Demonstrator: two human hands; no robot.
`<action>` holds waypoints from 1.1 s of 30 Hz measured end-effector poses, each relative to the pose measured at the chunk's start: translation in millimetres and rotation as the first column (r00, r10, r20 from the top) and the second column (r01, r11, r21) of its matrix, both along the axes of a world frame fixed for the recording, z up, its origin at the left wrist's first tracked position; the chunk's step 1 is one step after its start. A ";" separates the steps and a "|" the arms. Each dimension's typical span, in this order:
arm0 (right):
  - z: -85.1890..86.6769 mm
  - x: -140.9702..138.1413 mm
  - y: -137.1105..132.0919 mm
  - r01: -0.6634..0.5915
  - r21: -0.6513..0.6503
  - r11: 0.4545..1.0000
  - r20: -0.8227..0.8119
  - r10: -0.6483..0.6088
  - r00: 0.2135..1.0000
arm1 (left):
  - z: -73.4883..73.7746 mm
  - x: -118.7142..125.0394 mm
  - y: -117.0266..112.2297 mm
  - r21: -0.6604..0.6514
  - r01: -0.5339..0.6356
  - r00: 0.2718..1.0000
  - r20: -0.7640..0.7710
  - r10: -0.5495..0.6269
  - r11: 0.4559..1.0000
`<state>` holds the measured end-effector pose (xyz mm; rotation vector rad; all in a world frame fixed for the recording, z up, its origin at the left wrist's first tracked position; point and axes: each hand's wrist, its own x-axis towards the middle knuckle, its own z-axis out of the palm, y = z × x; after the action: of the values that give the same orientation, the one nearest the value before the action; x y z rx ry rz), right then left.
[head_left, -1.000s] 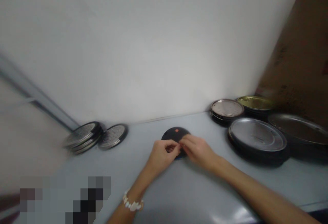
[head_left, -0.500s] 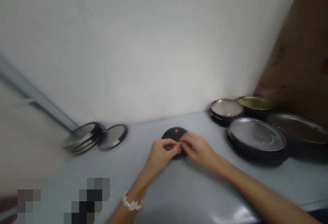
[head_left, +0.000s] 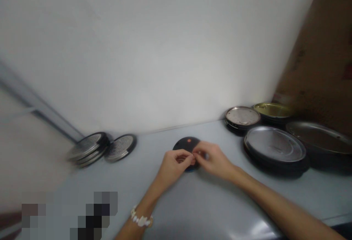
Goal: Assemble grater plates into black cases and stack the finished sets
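Note:
A black round disc [head_left: 185, 143] with a small red dot lies flat on the pale grey table [head_left: 209, 203], close to the white wall. My left hand [head_left: 173, 166] and my right hand [head_left: 213, 158] meet over the disc's near edge. Both have their fingertips pinched together at the same spot, touching each other. Whatever sits between the fingertips is too small and blurred to name. A white bead bracelet [head_left: 141, 220] is on my left wrist.
A stack of perforated metal discs [head_left: 87, 149] and one more disc [head_left: 121, 147] lie at the left by the wall. Several round metal lids [head_left: 275, 145] sit at the right, beside a brown cardboard sheet [head_left: 321, 60].
Both hands stay pinched together over the disc's edge; my right hand's fingers have shifted slightly. The view has drifted a little.

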<state>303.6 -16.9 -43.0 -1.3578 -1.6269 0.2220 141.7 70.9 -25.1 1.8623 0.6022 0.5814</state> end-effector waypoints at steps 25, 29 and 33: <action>-0.2 0.9 3.8 -0.121 -0.180 0.976 -0.185 0.087 0.979 | -4.9 2.3 -3.0 0.143 -0.053 0.996 -0.060 0.062 0.988; 0.7 3.7 5.4 -0.076 -0.244 0.967 -0.200 0.027 0.980 | -4.8 3.2 -4.5 0.270 -0.085 0.991 -0.080 0.110 0.959; -1.4 5.1 6.0 -0.084 -0.242 0.967 -0.263 0.018 0.965 | -6.8 4.0 -4.7 0.389 -0.088 0.992 -0.046 0.115 0.917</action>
<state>308.7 -10.9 -44.4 -1.4095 -1.4481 0.6306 145.7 66.1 -31.9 2.2390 0.6680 0.7504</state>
